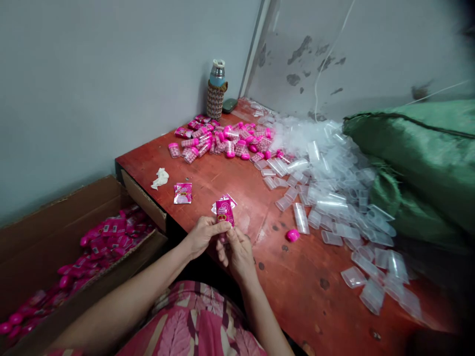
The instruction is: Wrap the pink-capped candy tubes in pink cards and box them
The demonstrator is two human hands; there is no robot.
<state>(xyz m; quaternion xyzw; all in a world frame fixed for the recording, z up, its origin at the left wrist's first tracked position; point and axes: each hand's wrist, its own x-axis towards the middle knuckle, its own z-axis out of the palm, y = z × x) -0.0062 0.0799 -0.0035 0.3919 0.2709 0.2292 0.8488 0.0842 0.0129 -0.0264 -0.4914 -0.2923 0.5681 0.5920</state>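
Both hands meet at the table's front edge around one pink printed packet point(224, 211). My left hand point(205, 235) pinches its lower left side between thumb and fingers. My right hand point(237, 249) grips its lower end, with the lower fingers curled beneath. Just behind the packet, flat white-and-pink sachets point(230, 200) lie partly covered on the red table point(148, 157). Farther left rests a small stack of pink sachets point(183, 193). A loose pink cap point(293, 235) sits to the right of my right hand, beside a clear empty tube point(301, 218).
Pink-capped filled containers point(230, 140) are heaped at the back, near a bottle in a knitted sleeve point(215, 94). Clear tubes point(334, 198) spread across the right, before a green sack point(419, 163). A cardboard box point(55, 207) of pink packages stands lower left. White crumpled tissue point(160, 178) lies near the left edge.
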